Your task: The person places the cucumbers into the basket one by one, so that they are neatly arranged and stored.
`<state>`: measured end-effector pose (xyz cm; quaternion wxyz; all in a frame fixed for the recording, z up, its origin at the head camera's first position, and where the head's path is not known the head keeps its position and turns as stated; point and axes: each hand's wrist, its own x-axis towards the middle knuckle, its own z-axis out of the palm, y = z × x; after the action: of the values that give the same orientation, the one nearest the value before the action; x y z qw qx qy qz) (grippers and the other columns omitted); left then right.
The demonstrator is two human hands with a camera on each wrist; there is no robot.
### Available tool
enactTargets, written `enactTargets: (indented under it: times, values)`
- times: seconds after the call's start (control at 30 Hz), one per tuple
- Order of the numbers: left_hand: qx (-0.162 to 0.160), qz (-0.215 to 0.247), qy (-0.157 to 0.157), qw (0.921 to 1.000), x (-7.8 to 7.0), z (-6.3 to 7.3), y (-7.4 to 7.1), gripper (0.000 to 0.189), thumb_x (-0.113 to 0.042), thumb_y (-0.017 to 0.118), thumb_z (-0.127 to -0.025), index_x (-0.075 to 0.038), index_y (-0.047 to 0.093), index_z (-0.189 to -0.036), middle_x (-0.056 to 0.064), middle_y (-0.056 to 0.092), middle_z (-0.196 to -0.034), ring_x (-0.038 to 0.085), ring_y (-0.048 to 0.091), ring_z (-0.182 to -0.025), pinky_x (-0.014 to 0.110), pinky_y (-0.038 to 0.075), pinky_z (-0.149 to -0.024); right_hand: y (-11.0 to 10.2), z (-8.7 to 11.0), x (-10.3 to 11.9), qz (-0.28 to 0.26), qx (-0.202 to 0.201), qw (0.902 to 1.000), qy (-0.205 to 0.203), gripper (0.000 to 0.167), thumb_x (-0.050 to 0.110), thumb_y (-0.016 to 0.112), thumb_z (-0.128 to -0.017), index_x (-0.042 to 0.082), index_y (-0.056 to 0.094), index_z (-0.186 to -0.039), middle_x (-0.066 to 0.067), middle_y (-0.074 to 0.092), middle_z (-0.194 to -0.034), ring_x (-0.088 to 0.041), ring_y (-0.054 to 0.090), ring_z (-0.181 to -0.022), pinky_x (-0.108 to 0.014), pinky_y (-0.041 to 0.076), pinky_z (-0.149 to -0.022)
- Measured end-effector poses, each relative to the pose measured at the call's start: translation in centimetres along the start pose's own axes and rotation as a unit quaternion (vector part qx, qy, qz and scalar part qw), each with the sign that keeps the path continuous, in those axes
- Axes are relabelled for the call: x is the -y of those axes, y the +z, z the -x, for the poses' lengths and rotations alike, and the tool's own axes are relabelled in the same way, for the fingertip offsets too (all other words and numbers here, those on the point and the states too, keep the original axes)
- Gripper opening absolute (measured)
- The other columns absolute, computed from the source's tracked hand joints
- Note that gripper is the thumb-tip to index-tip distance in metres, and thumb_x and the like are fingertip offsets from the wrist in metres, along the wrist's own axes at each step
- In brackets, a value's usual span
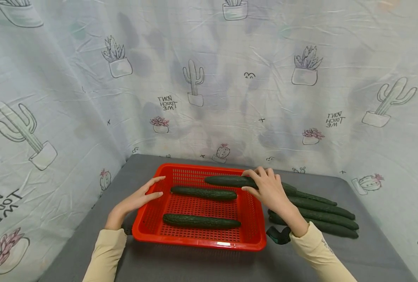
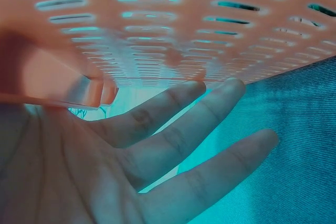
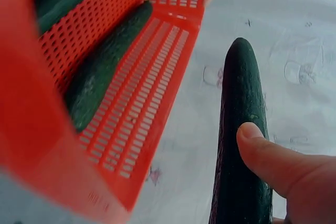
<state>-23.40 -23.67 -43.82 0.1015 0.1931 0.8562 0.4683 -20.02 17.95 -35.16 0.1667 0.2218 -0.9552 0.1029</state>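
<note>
My right hand (image 1: 269,191) grips a dark green cucumber (image 1: 226,181) across its middle, above the right rear part of a red plastic basket (image 1: 198,243). In the right wrist view the thumb (image 3: 273,158) lies along this cucumber. My left hand (image 1: 136,199) is at the basket's left rim, thumb and index finger spread. Seen from the left wrist, three fairly straight fingers (image 2: 178,140) extend along the slotted outer wall. Inside the basket lie two cucumbers, one toward the back (image 1: 203,193) and one toward the front (image 1: 201,221), roughly parallel.
To the right of the basket, several cucumbers (image 1: 326,215) lie side by side on the grey tabletop (image 1: 371,250). A pale curtain (image 1: 230,98) printed with cacti hangs behind the table and along both sides.
</note>
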Motion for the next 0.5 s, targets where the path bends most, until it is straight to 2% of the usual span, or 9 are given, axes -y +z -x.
enactTargets:
  times: [0.33, 0.5]
  values:
    - [-0.001, 0.002, -0.011, 0.9999, 0.1, -0.1, 0.0, 0.059, -0.028, 0.051, -0.095, -0.021, 0.022, -0.146, 0.012, 0.013, -0.153, 0.038, 0.012, -0.138, 0.067, 0.021, -0.100, 1.5, -2.2, 2.7, -0.015, 0.010, 0.9998, -0.013, 0.037, 0.039, 0.065, -0.083, 0.026, 0.056, -0.118, -0.004, 0.050, -0.098, -0.024, 0.035, -0.079, -0.035, 0.024, -0.065]
    - [0.000, 0.000, -0.008, 1.0000, 0.1, -0.2, 0.1, 0.058, -0.028, 0.050, -0.096, -0.021, 0.022, -0.146, 0.013, 0.013, -0.153, 0.039, 0.012, -0.138, 0.067, 0.021, -0.100, 2.5, -3.3, 4.1, -0.017, 0.029, 0.9993, -0.018, 0.038, 0.041, 0.063, -0.084, 0.027, 0.055, -0.118, -0.005, 0.048, -0.098, -0.024, 0.034, -0.079, -0.036, 0.025, -0.067]
